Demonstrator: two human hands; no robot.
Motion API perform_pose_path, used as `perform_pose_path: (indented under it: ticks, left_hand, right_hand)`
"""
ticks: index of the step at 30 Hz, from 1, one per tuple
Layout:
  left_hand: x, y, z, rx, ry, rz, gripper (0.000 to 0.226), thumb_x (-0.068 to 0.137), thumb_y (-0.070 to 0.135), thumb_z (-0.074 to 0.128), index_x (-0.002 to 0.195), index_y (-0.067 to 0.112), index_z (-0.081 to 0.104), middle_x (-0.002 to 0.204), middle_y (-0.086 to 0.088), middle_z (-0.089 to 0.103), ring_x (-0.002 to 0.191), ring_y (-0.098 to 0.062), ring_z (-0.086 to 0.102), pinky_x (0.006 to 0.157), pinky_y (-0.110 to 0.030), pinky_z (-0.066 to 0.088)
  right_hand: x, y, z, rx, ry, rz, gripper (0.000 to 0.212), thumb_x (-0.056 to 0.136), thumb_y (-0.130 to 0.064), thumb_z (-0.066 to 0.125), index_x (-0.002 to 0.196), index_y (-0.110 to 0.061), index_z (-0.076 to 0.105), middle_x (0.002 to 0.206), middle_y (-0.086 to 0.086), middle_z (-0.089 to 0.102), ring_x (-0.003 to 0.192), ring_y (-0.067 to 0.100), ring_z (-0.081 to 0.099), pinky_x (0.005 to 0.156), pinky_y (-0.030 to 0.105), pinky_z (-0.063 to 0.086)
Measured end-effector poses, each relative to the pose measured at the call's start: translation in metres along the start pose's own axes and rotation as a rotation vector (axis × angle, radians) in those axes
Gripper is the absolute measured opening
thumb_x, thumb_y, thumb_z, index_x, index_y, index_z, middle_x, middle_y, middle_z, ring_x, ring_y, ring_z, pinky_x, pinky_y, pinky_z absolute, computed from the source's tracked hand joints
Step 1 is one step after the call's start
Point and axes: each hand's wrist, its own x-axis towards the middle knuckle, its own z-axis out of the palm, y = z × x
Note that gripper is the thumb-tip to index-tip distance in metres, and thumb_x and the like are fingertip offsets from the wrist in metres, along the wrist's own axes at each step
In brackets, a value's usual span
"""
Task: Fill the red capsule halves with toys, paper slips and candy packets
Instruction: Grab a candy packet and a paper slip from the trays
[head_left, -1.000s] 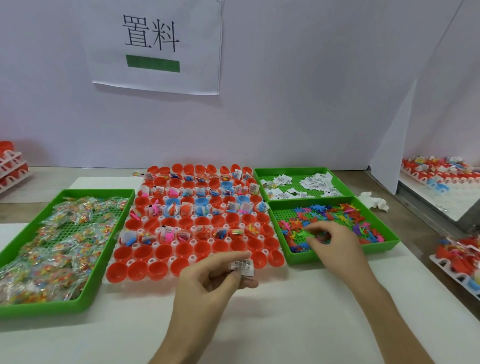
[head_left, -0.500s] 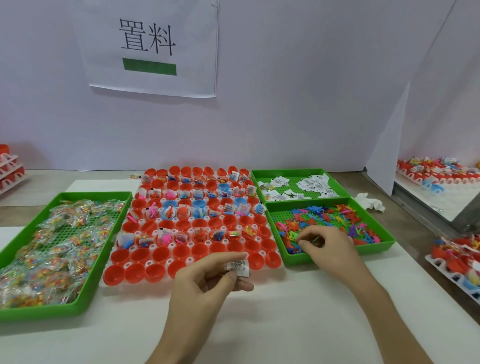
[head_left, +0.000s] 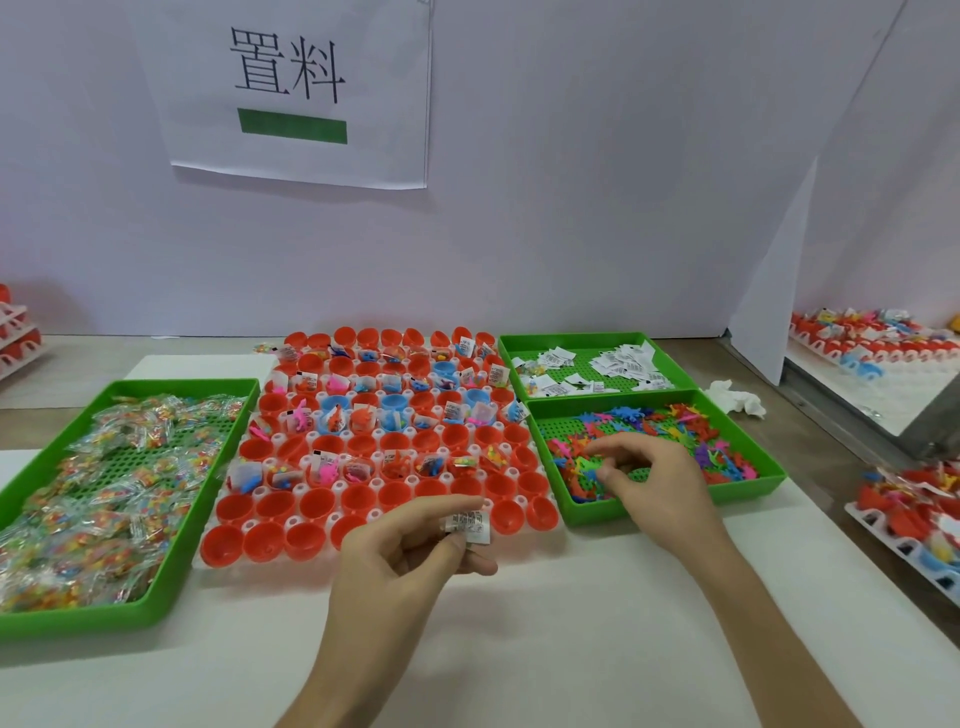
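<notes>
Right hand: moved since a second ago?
No. The right hand stays over the toy tray's near-left corner, fingers among the toys.

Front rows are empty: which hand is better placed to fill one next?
Left, probably. The left hand pinches paper slips beside the empty front capsule halves; the right hand reaches into the toy tray.

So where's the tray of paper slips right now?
In the head view, the paper-slip tray sits right of the capsule rack, directly behind the toy tray.
</notes>
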Motion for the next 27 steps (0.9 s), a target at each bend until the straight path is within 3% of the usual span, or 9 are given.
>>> perform_pose_path:
  ticks: [2, 4, 7, 9, 12, 19, 27]
  left_hand:
    - [0.000, 0.000, 0.000, -0.007, 0.000, -0.010, 0.051, 0.090, -0.017, 0.056, 0.092, 0.027, 0.081, 0.083, -0.010, 0.078, 0.073, -0.027, 0.076, 0.070, -0.021, 0.058]
    - [0.001, 0.000, 0.000, -0.010, 0.002, -0.018, 0.051, 0.090, -0.016, 0.057, 0.092, 0.028, 0.081, 0.084, -0.009, 0.078, 0.073, -0.027, 0.077, 0.071, -0.021, 0.058]
    - [0.001, 0.000, -0.001, -0.017, -0.003, -0.028, 0.053, 0.091, -0.015, 0.056, 0.092, 0.031, 0.081, 0.082, -0.011, 0.078, 0.074, -0.026, 0.077, 0.072, -0.021, 0.058]
    - [0.002, -0.001, -0.001, -0.014, -0.004, -0.033, 0.049, 0.091, -0.016, 0.057, 0.094, 0.027, 0.081, 0.081, -0.012, 0.078, 0.074, -0.026, 0.077, 0.071, -0.021, 0.058]
    - [0.002, -0.002, 0.000, -0.012, -0.022, -0.036, 0.042, 0.090, -0.016, 0.058, 0.103, 0.019, 0.076, 0.083, -0.009, 0.078, 0.075, -0.026, 0.077, 0.070, -0.022, 0.059]
    - [0.002, -0.004, -0.001, 0.038, -0.059, -0.042, 0.038, 0.090, -0.010, 0.064, 0.106, 0.023, 0.073, 0.088, -0.001, 0.079, 0.077, -0.021, 0.077, 0.071, -0.019, 0.058]
    - [0.004, -0.006, -0.004, 0.006, -0.088, -0.066, 0.034, 0.087, -0.009, 0.067, 0.108, 0.017, 0.074, 0.092, -0.001, 0.079, 0.081, -0.021, 0.077, 0.073, -0.020, 0.059]
  right_hand:
    - [0.000, -0.002, -0.001, 0.076, 0.115, -0.090, 0.033, 0.087, 0.005, 0.067, 0.094, -0.026, 0.075, 0.084, -0.003, 0.071, 0.084, 0.013, 0.068, 0.076, 0.019, 0.055]
    - [-0.001, -0.009, -0.007, 0.263, 0.136, -0.154, 0.033, 0.088, 0.007, 0.066, 0.097, -0.023, 0.075, 0.086, -0.004, 0.070, 0.083, 0.010, 0.070, 0.071, 0.014, 0.054]
    - [-0.011, -0.027, -0.008, 0.683, -0.153, -0.160, 0.023, 0.080, 0.000, 0.076, 0.090, -0.021, 0.077, 0.082, 0.000, 0.070, 0.079, 0.013, 0.067, 0.073, 0.022, 0.055]
    - [-0.020, -0.040, 0.003, 0.774, -0.344, -0.172, 0.021, 0.073, -0.001, 0.081, 0.083, -0.019, 0.077, 0.078, 0.001, 0.070, 0.074, 0.016, 0.067, 0.070, 0.024, 0.055]
    - [-0.031, -0.055, 0.024, 0.707, -0.415, -0.218, 0.021, 0.074, 0.003, 0.078, 0.082, -0.017, 0.076, 0.079, 0.006, 0.072, 0.075, 0.018, 0.071, 0.072, 0.026, 0.057]
    - [-0.036, -0.055, 0.035, 0.591, -0.321, -0.240, 0.015, 0.078, 0.005, 0.078, 0.083, -0.009, 0.074, 0.083, 0.010, 0.073, 0.080, 0.025, 0.073, 0.076, 0.037, 0.061]
    - [-0.040, -0.057, 0.043, 0.568, -0.264, -0.295, 0.014, 0.077, -0.003, 0.080, 0.082, -0.014, 0.074, 0.081, 0.001, 0.072, 0.077, 0.021, 0.071, 0.072, 0.028, 0.057]
